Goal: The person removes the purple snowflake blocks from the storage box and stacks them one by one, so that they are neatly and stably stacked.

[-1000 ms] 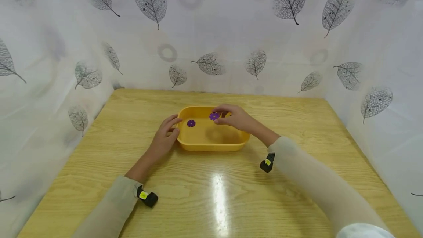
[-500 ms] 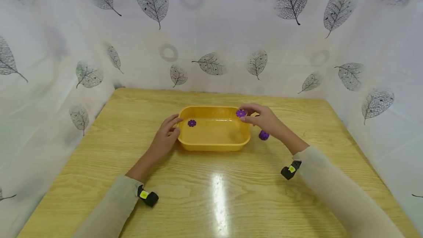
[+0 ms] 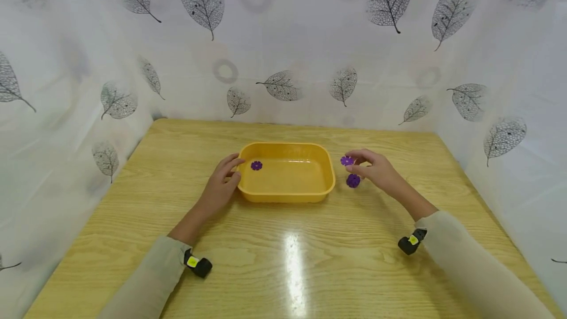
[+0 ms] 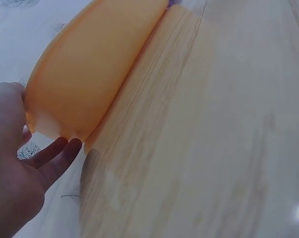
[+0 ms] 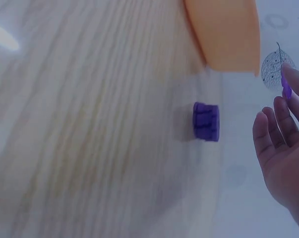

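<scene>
A yellow plastic tray (image 3: 290, 196) stands on the wooden table. My left hand (image 3: 219, 183) holds its left end, fingertips at the rim; in the left wrist view the fingers (image 4: 70, 148) meet the outer wall. Inside the tray, towards its left end, lies one purple flower-shaped disc (image 3: 256, 165). My right hand (image 3: 375, 171) pinches another purple flower-shaped disc (image 3: 347, 161) between thumb and fingers, right of the tray. Just below it on the table is a short stack of purple flower-shaped discs (image 3: 353, 181), seen side-on in the right wrist view (image 5: 206, 122).
The wooden table (image 3: 248, 250) reaches back to a pale curtain (image 3: 283, 38) printed with leaves, which also closes off both sides. A bright light reflection lies on the table in front of the tray.
My right hand has carried the pinched flower-shaped disc out of the tray, rightwards over the rim, to near the stack. The stack has come into sight. My left hand stays put.
</scene>
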The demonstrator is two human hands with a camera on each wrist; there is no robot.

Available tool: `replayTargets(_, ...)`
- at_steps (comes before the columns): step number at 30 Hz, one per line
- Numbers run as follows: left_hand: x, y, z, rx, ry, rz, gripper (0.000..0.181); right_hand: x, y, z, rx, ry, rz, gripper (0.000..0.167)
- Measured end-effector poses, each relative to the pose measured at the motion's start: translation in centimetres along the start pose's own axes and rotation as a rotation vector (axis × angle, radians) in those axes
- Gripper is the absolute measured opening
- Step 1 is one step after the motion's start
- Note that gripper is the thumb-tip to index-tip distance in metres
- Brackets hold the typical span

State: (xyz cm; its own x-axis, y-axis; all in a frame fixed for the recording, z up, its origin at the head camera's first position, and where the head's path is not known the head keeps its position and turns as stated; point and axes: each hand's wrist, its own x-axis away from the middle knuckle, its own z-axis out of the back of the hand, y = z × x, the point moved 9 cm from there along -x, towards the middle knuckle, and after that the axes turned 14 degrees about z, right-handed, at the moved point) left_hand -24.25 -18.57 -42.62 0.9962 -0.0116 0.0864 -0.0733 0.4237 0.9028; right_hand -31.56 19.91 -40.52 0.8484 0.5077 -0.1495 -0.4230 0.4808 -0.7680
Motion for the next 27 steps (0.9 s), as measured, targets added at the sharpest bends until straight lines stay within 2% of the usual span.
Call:
replayTargets(6, 1.7, 2.5, 0.3, -0.012, -0.005, 0.008, 0.043, 1.4, 1.6, 0.2, -0.018, 0.009, -0.052, 0.056)
replayTargets(13, -0.4, -0.7, 0.0, -0.015, 0.025, -0.031, 0.042, 2.6, 3.1, 0.0, -0.027, 0.006, -0.085, 0.057)
replayTargets(19, -0.4, -0.7, 0.0, -0.022, 0.025, -0.031, 0.042, 3.1, 4.2, -0.4, -0.064, 0.009, -0.102, 0.056)
replayTargets(27, -0.5, -0.9, 0.0, -0.031, 0.029, -0.019, 0.043, 3.2, 4.6, -0.7, -0.031, 0.005, -0.08, 0.055)
